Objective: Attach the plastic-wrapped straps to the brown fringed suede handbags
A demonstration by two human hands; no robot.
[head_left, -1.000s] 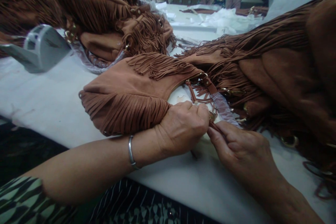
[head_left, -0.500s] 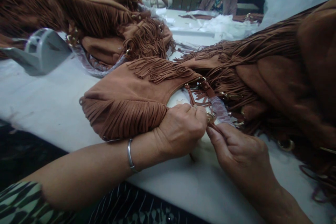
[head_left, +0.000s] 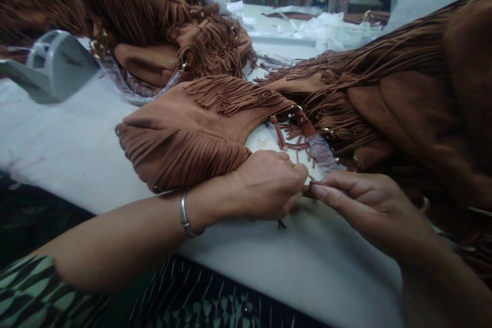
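Note:
A brown suede handbag (head_left: 215, 128) with fringe lies on the table in front of me. Its handle (head_left: 321, 151), wrapped in clear plastic, curves down at the right side near my fingers. Closed in a fist, my left hand (head_left: 272, 184) rests beside the bag's lower fringe and grips a thin brown leather strap. My right hand (head_left: 361, 200) pinches the same strap (head_left: 312, 184) between thumb and forefinger. Only a short piece of the strap shows between the hands; the rest is hidden by my fingers. A thin tasselled cord (head_left: 281, 138) hangs from the bag's opening.
Piles of fringed brown bags lie at the back left (head_left: 154, 15) and on the right (head_left: 415, 97). A grey tape dispenser (head_left: 57, 69) stands on the white table (head_left: 96, 148) at left. Two people are across the table, near white wrapping scraps (head_left: 338, 31).
My right hand has shifted its pinch, its wrist swinging up and rightward. The gold metal piece seen between my hands is now mostly hidden. My left hand has turned slightly, and the view has tilted downward.

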